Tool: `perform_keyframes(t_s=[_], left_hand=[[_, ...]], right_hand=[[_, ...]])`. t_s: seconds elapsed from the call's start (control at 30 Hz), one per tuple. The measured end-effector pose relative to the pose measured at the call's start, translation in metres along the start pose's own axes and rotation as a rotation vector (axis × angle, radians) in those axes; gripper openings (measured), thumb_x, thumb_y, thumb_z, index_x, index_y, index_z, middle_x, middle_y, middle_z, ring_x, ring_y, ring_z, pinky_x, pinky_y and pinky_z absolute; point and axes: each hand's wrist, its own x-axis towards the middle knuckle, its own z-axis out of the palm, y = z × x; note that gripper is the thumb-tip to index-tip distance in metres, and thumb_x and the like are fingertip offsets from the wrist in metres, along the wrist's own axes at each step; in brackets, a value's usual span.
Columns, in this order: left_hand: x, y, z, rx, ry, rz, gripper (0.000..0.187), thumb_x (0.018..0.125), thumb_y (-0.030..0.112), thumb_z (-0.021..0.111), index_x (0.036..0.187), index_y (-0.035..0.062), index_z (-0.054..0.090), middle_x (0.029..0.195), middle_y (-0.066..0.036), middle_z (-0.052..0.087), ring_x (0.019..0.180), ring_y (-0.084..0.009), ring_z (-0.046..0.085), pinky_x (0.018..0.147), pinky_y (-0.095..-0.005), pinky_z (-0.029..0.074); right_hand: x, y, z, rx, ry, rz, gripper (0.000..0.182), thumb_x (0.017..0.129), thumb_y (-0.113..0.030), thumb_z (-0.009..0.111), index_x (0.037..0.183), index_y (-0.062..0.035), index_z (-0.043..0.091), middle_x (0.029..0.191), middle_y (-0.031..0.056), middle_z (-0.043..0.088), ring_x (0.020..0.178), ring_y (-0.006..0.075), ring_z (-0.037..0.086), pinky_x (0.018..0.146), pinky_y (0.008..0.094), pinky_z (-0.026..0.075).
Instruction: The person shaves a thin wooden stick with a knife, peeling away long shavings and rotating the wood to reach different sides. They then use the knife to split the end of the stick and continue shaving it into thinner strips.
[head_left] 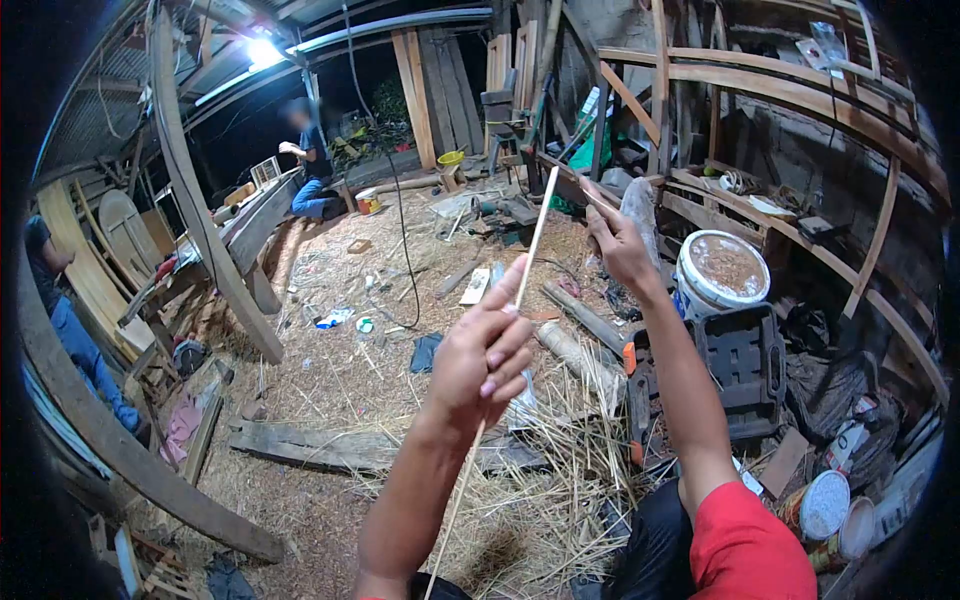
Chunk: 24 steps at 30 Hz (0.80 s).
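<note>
My left hand (485, 350) is closed round a long, thin, pale stick (538, 235), thumb lying along it. The stick slants from its tip, up near my right hand, down past my left wrist to the bottom of the view. My right hand (622, 243) is raised to the right of the stick's upper end, its fingers curled and closed. A slim brownish piece (592, 190) juts from those fingers towards the stick; its kind cannot be made out. Beneath my hands lies a heap of pale strips and shavings (560, 480).
A wooden beam (340, 447) lies across the littered floor. On the right are a white bucket (722, 268), an open black tool case (740, 370) and paint cans (822, 505). One person (312, 160) is by the far bench; another (75, 330) is at the left edge.
</note>
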Motion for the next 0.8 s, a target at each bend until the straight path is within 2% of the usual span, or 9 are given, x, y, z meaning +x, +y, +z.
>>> perform_keyframes(t_s=[0.1, 0.17, 0.23, 0.4, 0.43, 0.53, 0.6, 0.7, 0.8], left_hand=[[0.008, 0.007, -0.023, -0.174, 0.05, 0.042, 0.052, 0.101, 0.007, 0.029, 0.153, 0.0178, 0.025, 0.058, 0.004, 0.031, 0.036, -0.0047, 0.024, 0.029, -0.0177, 0.021], [0.008, 0.011, -0.031, -0.301, 0.019, 0.04, 0.049, 0.103, 0.009, 0.027, 0.152, 0.0163, 0.025, 0.059, 0.002, 0.033, 0.036, -0.0042, 0.026, 0.028, -0.0172, 0.023], [0.005, 0.015, -0.036, -0.449, -0.039, 0.01, 0.048, 0.105, 0.011, 0.024, 0.153, 0.0146, 0.021, 0.061, 0.001, 0.035, 0.036, -0.0043, 0.028, 0.028, -0.0172, 0.025], [-0.012, 0.033, -0.026, -0.514, -0.103, -0.038, 0.048, 0.105, 0.01, 0.025, 0.152, 0.0161, 0.025, 0.059, 0.002, 0.033, 0.035, -0.0037, 0.027, 0.027, -0.0165, 0.024], [-0.012, 0.03, -0.025, -0.508, -0.12, -0.044, 0.048, 0.105, 0.01, 0.024, 0.153, 0.0154, 0.022, 0.06, 0.001, 0.034, 0.035, -0.0042, 0.028, 0.028, -0.0175, 0.025], [-0.01, 0.021, -0.021, -0.484, -0.124, -0.064, 0.05, 0.105, 0.008, 0.022, 0.154, 0.0137, 0.016, 0.06, 0.0, 0.034, 0.036, -0.005, 0.029, 0.029, -0.019, 0.027], [-0.007, 0.012, -0.014, -0.402, -0.073, -0.066, 0.049, 0.104, 0.009, 0.025, 0.153, 0.0139, 0.02, 0.058, 0.001, 0.033, 0.036, -0.0045, 0.028, 0.028, -0.018, 0.025], [-0.002, 0.006, -0.007, -0.264, 0.032, -0.035, 0.05, 0.103, 0.007, 0.028, 0.152, 0.0157, 0.025, 0.056, 0.003, 0.032, 0.035, -0.0037, 0.026, 0.028, -0.0172, 0.024], [0.002, 0.009, -0.014, -0.227, 0.103, 0.002, 0.049, 0.102, 0.007, 0.03, 0.151, 0.016, 0.028, 0.055, 0.004, 0.031, 0.034, -0.0035, 0.026, 0.027, -0.0169, 0.023]], right_hand=[[-0.015, -0.046, 0.033, 0.183, -0.104, -0.149, 0.058, 0.092, -0.003, 0.048, 0.148, -0.0133, 0.039, 0.073, -0.0046, 0.047, 0.065, 0.0078, 0.045, 0.063, 0.0227, 0.045], [-0.026, -0.082, 0.041, -0.124, -0.423, -0.316, 0.074, 0.078, 0.005, 0.047, 0.147, -0.0196, 0.042, 0.07, 0.0128, 0.054, 0.06, 0.0147, 0.048, 0.065, 0.0272, 0.046], [-0.032, -0.086, 0.065, -0.245, -0.526, -0.575, 0.071, 0.081, 0.001, 0.052, 0.146, -0.0254, 0.042, 0.074, 0.0204, 0.058, 0.06, 0.0266, 0.058, 0.065, 0.0386, 0.05], [-0.021, -0.083, 0.055, -0.292, -0.328, -0.409, 0.072, 0.081, -0.001, 0.052, 0.147, -0.0261, 0.04, 0.076, 0.0198, 0.06, 0.062, 0.0274, 0.062, 0.064, 0.0414, 0.05], [-0.017, -0.076, 0.046, -0.335, -0.304, -0.295, 0.071, 0.081, -0.002, 0.052, 0.147, -0.0262, 0.041, 0.092, 0.0197, 0.067, 0.06, 0.0241, 0.061, 0.069, 0.0395, 0.052], [0.0, -0.04, 0.032, -0.253, -0.114, -0.23, 0.06, 0.09, -0.007, 0.05, 0.147, -0.0248, 0.041, 0.124, 0.0166, 0.062, 0.087, 0.0241, 0.067, 0.085, 0.0328, 0.052], [0.006, -0.023, 0.02, -0.277, -0.032, -0.007, 0.055, 0.094, -0.009, 0.047, 0.147, -0.0213, 0.041, 0.139, 0.0135, 0.054, 0.11, 0.0242, 0.064, 0.097, 0.0302, 0.047], [0.005, -0.013, 0.01, -0.161, -0.008, -0.098, 0.049, 0.098, -0.009, 0.044, 0.146, -0.0139, 0.041, 0.144, 0.0107, 0.05, 0.132, 0.0222, 0.047, 0.106, 0.029, 0.039], [-0.005, -0.032, 0.015, 0.1, -0.235, -0.173, 0.055, 0.091, -0.002, 0.05, 0.145, -0.0098, 0.042, 0.148, 0.0074, 0.045, 0.133, 0.0199, 0.046, 0.107, 0.0285, 0.036]])
